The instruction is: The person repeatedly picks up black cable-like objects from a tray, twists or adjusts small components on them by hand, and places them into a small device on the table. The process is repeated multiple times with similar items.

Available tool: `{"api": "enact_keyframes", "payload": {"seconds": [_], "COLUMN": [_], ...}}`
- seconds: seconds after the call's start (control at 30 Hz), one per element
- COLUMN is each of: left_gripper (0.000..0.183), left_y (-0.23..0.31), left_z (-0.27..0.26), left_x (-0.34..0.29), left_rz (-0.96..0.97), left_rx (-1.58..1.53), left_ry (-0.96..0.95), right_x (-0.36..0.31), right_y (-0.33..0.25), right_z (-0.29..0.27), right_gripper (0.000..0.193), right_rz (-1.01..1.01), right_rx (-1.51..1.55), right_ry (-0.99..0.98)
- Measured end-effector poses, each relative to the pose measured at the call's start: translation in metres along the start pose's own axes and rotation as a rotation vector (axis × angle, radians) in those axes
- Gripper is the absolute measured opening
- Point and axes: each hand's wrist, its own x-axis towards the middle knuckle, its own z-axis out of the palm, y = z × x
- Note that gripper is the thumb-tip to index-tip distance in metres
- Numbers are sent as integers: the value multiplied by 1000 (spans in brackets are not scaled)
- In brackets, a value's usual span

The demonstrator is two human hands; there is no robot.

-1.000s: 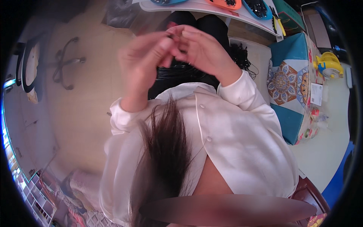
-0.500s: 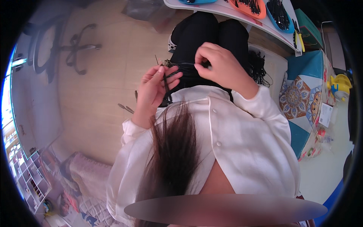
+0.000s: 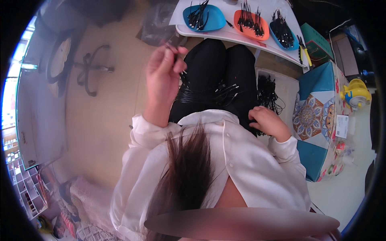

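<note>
My left hand (image 3: pixel 164 74) is raised left of my knees. Its fingertips are pinched on a short black cable, smeared by motion and mostly hidden by the fingers. More black cables with silver plug ends (image 3: pixel 227 91) lie across my lap on black trousers, and a banded bundle (image 3: pixel 188 94) rests on the left thigh. Beside my right hip is my right hand (image 3: pixel 268 121), its fingers curled downward against the trousers. Whatever those fingers may hold is hidden.
On the white table (image 3: pixel 219 35) ahead stand a blue tray (image 3: pixel 215 20), an orange tray (image 3: pixel 263 35) and a second blue tray (image 3: pixel 295 45), all with black cables. Yellow-handled pliers (image 3: pixel 306 56) lie at its edge. A pile of black cables (image 3: pixel 267 90) sits right of my legs.
My left hand has risen and moved forward with the cable. The right hand has drawn back from over my lap to my right hip. The view has tilted up, showing more of the table.
</note>
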Motion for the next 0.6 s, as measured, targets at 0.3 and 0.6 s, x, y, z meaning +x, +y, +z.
{"api": "enact_keyframes", "payload": {"seconds": [0.3, 0.6], "left_gripper": [12, 15], "left_y": [-24, -23], "left_z": [41, 61], "left_x": [-36, -34], "left_rz": [-79, -75], "left_rx": [149, 374], "left_ry": [-114, -1], "right_x": [58, 72], "right_y": [-39, -73], "right_z": [-73, -85], "right_gripper": [18, 10], "right_rz": [-298, -283], "right_rx": [1142, 750], "right_ry": [630, 929]}}
